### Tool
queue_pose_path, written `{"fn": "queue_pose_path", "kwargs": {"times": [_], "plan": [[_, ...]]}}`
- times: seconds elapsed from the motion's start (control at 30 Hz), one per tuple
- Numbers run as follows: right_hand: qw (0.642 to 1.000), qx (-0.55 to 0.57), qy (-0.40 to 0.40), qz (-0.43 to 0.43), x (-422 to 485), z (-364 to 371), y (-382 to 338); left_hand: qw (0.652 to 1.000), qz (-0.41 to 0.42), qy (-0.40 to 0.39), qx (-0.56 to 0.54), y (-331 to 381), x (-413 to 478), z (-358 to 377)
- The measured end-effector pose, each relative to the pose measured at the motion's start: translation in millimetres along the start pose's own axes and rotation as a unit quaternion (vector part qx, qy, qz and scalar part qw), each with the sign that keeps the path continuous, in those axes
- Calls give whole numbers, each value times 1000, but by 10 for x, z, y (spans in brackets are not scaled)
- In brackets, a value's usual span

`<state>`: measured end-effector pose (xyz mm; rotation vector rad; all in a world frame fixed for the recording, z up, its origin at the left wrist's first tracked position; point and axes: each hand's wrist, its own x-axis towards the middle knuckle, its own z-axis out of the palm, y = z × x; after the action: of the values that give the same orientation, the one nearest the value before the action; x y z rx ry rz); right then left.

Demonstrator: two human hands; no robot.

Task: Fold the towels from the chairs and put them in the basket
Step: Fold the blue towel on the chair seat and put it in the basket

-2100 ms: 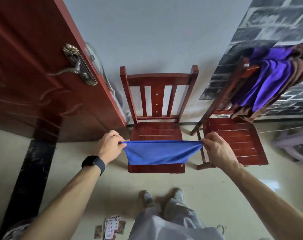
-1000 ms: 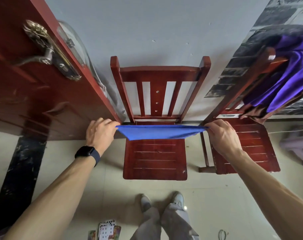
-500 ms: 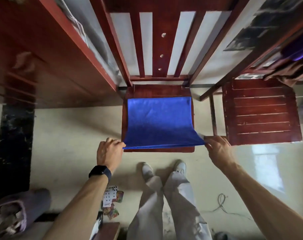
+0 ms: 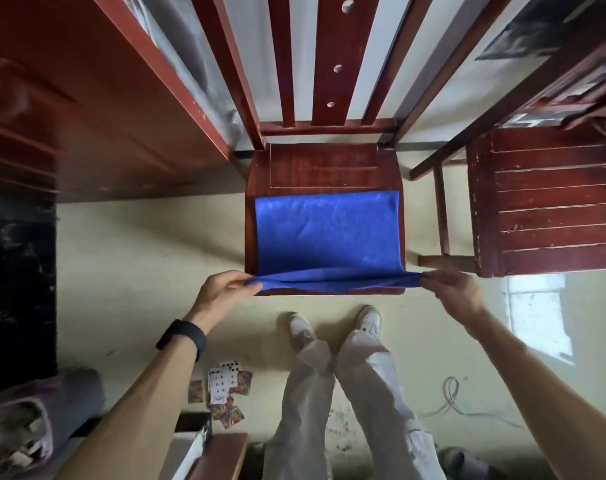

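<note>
Blue towel [image 4: 325, 233] lies flat on the seat [image 4: 324, 166] beyond the fingers, its near edge pinched at each corner by the left hand [image 4: 221, 292] and right hand [image 4: 454, 292], probably held taut to fold cleanly.

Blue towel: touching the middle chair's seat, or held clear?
Touching. Head view: the blue towel lies flat on the chair seat; left hand and right hand pinch its near edge.

Black wristband [image 4: 182, 338], pale trousers [image 4: 346, 403], white shoes [image 4: 370, 319]
</note>
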<state>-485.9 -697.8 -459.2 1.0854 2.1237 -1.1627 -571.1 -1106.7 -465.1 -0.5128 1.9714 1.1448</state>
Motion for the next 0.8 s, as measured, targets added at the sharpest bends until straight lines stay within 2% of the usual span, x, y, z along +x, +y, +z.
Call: {"fn": "queue_pose_path", "kwargs": {"times": [0.1, 0.2, 0.3, 0.43, 0.57, 0.8], "plan": [[995, 101, 17, 11, 202, -40, -213, 995, 1, 8, -97, 145, 249, -86], [986, 169, -1, 13, 487, -2, -355, 979, -1, 28, -204, 252, 499, -70], [984, 178, -7, 14, 853, 100, -443, 962, -5, 92, -257, 338, 753, 19], [981, 191, 38, 21, 1267, 273, -522, 947, -24, 138, -289, 421, 1116, 157], [982, 174, 71, 25, 1549, 406, -506, 949, 3, 171, -266, 479, 1433, 228], [984, 137, 104, 37, 1755, 494, -541, 964, -2, 219, -151, 443, 1790, 221]]}}
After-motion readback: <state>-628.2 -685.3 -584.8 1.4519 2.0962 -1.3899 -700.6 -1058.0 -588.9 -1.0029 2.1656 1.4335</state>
